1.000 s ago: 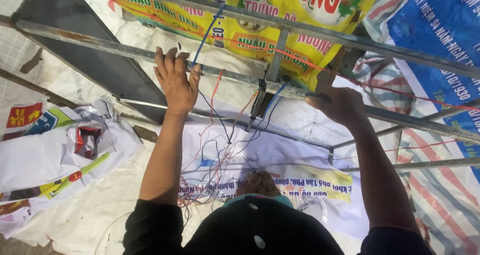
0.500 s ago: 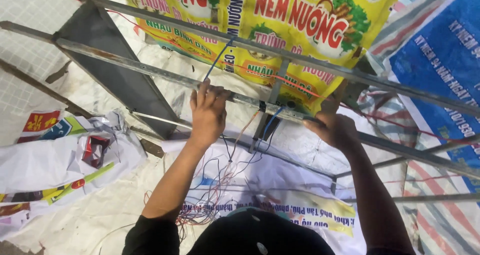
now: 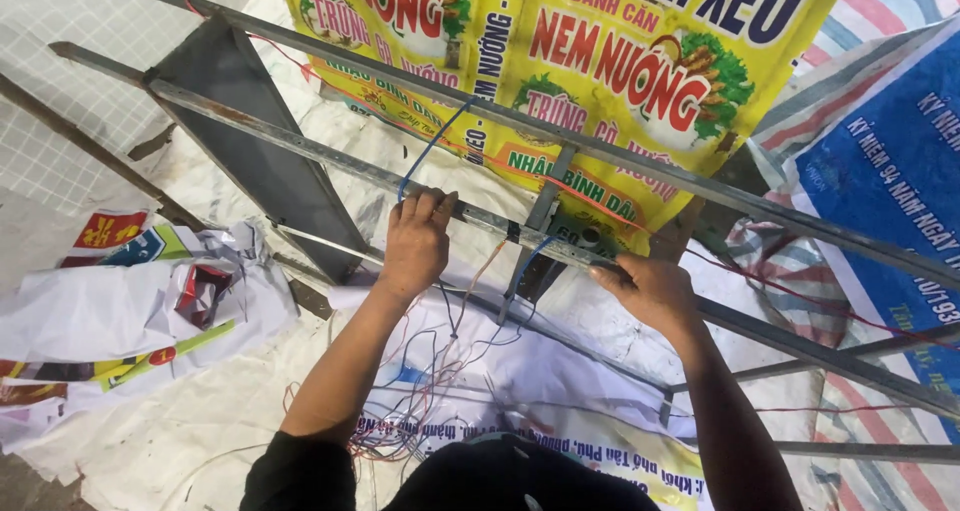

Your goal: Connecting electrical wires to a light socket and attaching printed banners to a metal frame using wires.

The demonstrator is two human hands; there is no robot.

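With both hands set on the long grey angled metal frame rail, I brace it above the yellow printed banner.

My left hand curls its fingers over the rail beside a blue wire; my right hand rests palm-down on it, fingers together. Tangled thin red and blue wires lie below on white sheeting.

Two hands: the left hand and the right hand, both on one metal frame. One blue wire rises from the frame. One tangle of thin wires, too many to count. One yellow banner, one blue banner, one heap of crumpled sheets.
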